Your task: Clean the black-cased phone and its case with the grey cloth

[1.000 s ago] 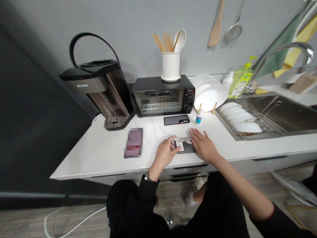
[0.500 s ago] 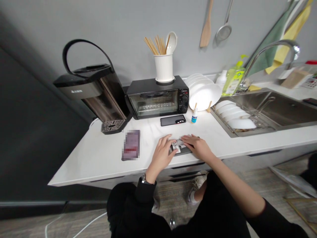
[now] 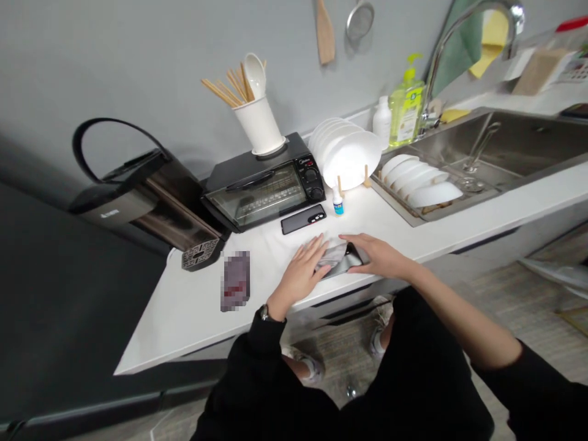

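A dark, glossy smartphone lies flat near the counter's front edge, partly covered. My left hand lies over its left part, thumb apart from the fingers, with a crumpled grey cloth between them on the screen. From the other side, my right hand grips the phone's right end, thumb on the near edge and fingers on the far edge. Just behind them lie a phone case with a black rim and camera cut-outs, and a small white bottle with a blue label stands upright.
Behind stands a black toaster oven carrying a white utensil holder. A water dispenser stands left, near a pixelated flat item. White plates and a sink with bowls are right.
My right hand has moved off the grey material onto the phone's right end. My left hand now covers the cloth, and more of the phone shows. The view has tilted and shifted right.
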Available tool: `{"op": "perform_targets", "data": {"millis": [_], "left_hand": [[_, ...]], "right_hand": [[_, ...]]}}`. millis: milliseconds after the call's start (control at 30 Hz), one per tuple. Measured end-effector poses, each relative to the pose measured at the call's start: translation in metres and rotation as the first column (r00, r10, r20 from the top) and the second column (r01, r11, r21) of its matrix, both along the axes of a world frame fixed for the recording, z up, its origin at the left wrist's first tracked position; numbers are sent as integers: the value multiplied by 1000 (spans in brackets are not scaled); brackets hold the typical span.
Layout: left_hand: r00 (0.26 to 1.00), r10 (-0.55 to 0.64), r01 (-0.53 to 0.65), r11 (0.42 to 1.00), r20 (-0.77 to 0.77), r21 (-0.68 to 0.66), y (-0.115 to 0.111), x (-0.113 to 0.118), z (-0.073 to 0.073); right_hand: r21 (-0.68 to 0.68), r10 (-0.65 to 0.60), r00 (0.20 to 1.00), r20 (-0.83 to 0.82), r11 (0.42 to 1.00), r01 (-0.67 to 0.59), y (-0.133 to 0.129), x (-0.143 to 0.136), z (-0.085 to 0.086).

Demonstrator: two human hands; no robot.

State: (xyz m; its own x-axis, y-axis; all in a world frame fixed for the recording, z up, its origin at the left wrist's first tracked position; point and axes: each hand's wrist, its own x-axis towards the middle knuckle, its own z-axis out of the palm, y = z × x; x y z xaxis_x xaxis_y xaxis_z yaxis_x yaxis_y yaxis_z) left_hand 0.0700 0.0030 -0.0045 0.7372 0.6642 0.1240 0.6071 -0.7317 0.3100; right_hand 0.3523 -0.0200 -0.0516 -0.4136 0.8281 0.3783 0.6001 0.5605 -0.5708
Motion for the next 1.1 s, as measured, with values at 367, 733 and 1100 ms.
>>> {"op": "perform_targets", "data": {"millis": [367, 733, 1100], "left_hand": [[927, -180, 175, 984, -329, -45, -25, -35, 12], [895, -295, 313, 950, -335, -2, 6, 29, 1], [904, -225, 215, 974, -364, -68, -21, -67, 13]], "right_hand": [[22, 60, 998, -29, 998, -59, 6, -3, -7], [52, 102, 991, -89, 994, -97, 12, -4, -11], [23, 86, 994, -72, 996, -85, 14, -3, -8]]}}
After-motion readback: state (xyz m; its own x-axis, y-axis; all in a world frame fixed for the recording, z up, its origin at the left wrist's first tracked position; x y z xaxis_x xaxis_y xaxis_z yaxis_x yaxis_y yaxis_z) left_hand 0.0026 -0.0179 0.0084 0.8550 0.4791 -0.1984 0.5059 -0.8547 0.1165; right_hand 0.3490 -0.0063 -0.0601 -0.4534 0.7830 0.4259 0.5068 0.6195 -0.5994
